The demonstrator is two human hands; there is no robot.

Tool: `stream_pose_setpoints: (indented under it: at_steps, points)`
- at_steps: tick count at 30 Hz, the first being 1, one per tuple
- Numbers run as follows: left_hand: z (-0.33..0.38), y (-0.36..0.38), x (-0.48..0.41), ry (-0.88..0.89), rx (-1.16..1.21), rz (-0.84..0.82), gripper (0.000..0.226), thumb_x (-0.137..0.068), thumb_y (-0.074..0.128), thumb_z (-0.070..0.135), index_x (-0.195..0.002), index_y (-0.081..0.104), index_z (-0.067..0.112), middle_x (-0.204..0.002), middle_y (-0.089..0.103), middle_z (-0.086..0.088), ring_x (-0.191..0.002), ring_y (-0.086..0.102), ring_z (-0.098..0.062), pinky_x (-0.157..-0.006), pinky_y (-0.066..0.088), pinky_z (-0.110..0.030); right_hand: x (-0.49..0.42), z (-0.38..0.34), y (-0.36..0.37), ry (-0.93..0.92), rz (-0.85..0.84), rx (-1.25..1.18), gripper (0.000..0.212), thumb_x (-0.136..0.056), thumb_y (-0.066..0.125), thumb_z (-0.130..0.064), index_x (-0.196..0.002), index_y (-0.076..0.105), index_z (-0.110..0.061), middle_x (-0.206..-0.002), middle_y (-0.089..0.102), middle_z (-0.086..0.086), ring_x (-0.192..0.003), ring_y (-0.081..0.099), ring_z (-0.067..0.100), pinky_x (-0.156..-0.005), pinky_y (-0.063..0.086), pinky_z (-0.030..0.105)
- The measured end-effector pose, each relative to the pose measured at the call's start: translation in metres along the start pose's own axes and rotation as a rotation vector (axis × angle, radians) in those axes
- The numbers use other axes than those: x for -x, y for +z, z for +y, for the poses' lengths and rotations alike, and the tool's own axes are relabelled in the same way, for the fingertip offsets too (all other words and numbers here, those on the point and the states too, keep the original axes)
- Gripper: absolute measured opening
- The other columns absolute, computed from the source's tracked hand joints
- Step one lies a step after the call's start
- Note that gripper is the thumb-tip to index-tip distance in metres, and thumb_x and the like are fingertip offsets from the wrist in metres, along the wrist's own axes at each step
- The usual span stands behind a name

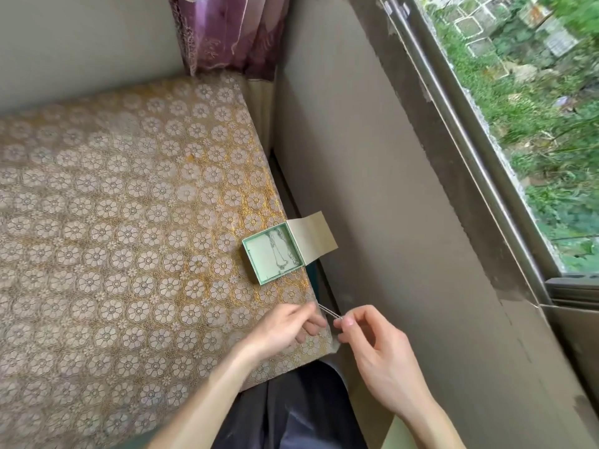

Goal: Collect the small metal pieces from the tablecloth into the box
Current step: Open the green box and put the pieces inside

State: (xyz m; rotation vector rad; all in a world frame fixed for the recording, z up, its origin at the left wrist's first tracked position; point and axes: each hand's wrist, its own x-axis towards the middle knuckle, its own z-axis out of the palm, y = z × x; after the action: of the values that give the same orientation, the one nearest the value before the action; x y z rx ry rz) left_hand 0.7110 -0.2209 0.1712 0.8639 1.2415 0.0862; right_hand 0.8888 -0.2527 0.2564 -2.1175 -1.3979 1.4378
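So there's one little mint-green box (pixel 274 252) sitting on the counter near its right edge. Its one lid flap (pixel 312 236) is folded open and hangs out past the edge toward the wall (pixel 389 205). Inside the box there's already some fine chain loops (pixel 278 254) lying against the pale lining. It looks like two or three strands, but it's too thin and tangled for me to count properly.

Both hands are in view, down by the near right corner of the counter. The left hand (pixel 285 328) is over the tablecloth (pixel 129 222), and its grip is narrow, with fingertips pinched on one end of a silver chain (pixel 329 312). The right hand (pixel 379 351) is just off the counter edge, with thumb and forefinger pinching the other end and the other fingers loosely curled. So that's one short stretch of chain pulled taut between two grips, held up off the cloth, nearer than the box and not touching it. It could be doubled over, I can't tell.

I can't pick out any other loose metal bits on the cloth, since the gold flower pattern is really busy.

Other stuff: one purple curtain (pixel 227 34) in the far corner, one window (pixel 534 124) on the right with greenery outside, and the person's dark clothing (pixel 291 413) at the bottom.
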Motion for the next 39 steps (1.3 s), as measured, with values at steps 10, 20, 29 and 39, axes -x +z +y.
stream_pose_setpoints:
  at_steps: [10, 20, 29, 39]
  points:
    - [-0.002, -0.011, -0.007, -0.001, 0.67, 0.039, 0.026, -0.095, 0.061, 0.035, -0.111, 0.074, 0.018, -0.082, 0.064, 0.004, -0.073, 0.059, -0.012, -0.069, 0.046, -0.026, 0.002, -0.006, 0.008, -0.012, -0.06, 0.044, 0.021, -0.102, 0.047, -0.042, -0.087, 0.056, -0.03, -0.088, 0.072, -0.01, -0.086, 0.068, 0.014, -0.081, 0.053, 0.037]
    - [-0.001, -0.079, -0.015, 0.018, 0.767, 0.316, 0.016, -0.095, 0.063, 0.019, -0.108, 0.071, 0.014, -0.084, 0.066, 0.001, -0.068, 0.059, -0.009, -0.059, 0.044, -0.021, -0.039, -0.003, 0.051, -0.011, -0.135, 0.079, 0.02, -0.103, 0.047, -0.039, -0.087, 0.055, -0.03, -0.086, 0.072, -0.014, -0.075, 0.066, 0.005, -0.072, 0.054, 0.033]
    - [0.005, -0.162, -0.066, 0.155, 0.249, 0.566, 0.011, -0.096, 0.064, 0.024, -0.107, 0.067, 0.025, -0.102, 0.069, -0.001, -0.079, 0.063, -0.009, -0.063, 0.049, -0.018, -0.12, 0.011, 0.138, -0.154, 0.075, 0.276, 0.021, -0.102, 0.049, -0.037, -0.086, 0.058, -0.026, -0.075, 0.061, -0.012, -0.063, 0.056, 0.004, -0.056, 0.037, 0.019]
    - [-0.024, -0.166, -0.088, 0.29, -0.178, 0.539, 0.004, -0.093, 0.069, 0.038, -0.09, 0.07, 0.037, -0.094, 0.071, 0.016, -0.088, 0.067, -0.007, -0.086, 0.054, -0.031, -0.155, 0.023, 0.185, -0.111, 0.273, 0.584, 0.027, -0.099, 0.047, -0.04, -0.087, 0.066, -0.024, -0.064, 0.06, -0.009, -0.049, 0.05, 0.017, -0.047, 0.031, 0.022]
